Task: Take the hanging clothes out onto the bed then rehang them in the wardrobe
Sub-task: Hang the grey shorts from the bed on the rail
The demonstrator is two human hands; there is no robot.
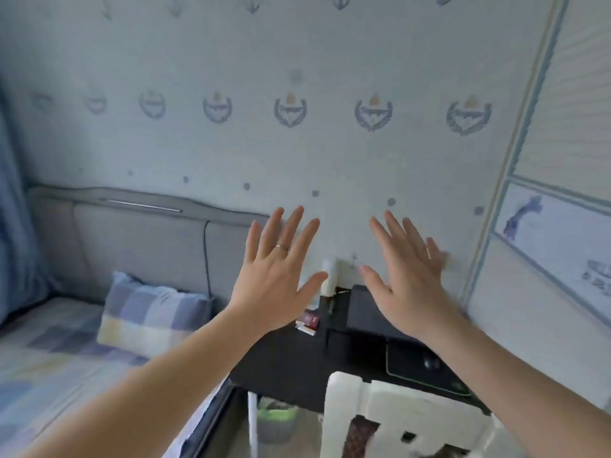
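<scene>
My left hand (276, 276) and my right hand (405, 279) are both held up in front of me, backs toward the camera, fingers spread, holding nothing. A ring sits on a left finger. The bed (43, 355) with a blue and yellow checked cover lies at the lower left, with a matching pillow (145, 319) against the grey padded headboard (139, 239). A pale panelled door (558, 226), possibly the wardrobe, stands at the right edge. No hanging clothes are in view.
A black desk (297, 368) stands between bed and right wall, bearing a black stand (367, 312), a mouse on a dark mat (429, 361) and a small red box (310, 320). A white chair back (396, 414) is in front. Blue curtain (13, 226) hangs far left.
</scene>
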